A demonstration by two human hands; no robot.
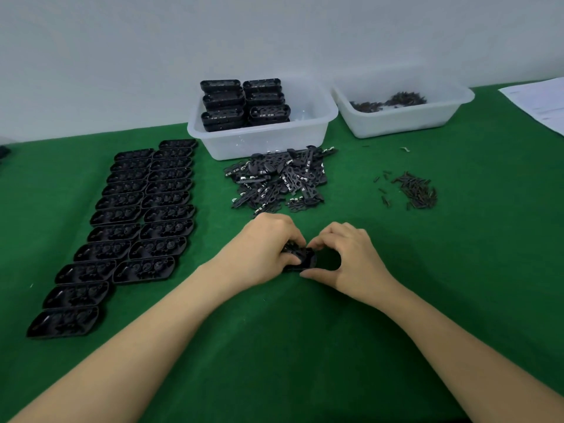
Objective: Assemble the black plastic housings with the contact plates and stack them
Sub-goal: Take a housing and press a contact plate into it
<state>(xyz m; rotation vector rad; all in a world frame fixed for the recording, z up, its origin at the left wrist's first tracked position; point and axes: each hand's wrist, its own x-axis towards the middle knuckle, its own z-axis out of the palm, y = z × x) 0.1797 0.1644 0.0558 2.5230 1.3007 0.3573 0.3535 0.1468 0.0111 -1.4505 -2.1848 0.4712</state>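
A: Head view. Grip state?
B: Left hand (268, 251) and right hand (345, 257) both curl around one black plastic housing (300, 259) on the green felt table (305, 346), centre.
A: Readable text?
B: None. White paper sheet (540, 102) far right, print too blurred.
A: Contact plates?
B: Black pile (279, 180) just beyond the hands.

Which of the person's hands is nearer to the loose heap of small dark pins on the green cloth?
Right. The right hand lies below and left of the pins; the left hand is farther left, both gripping the black housing.
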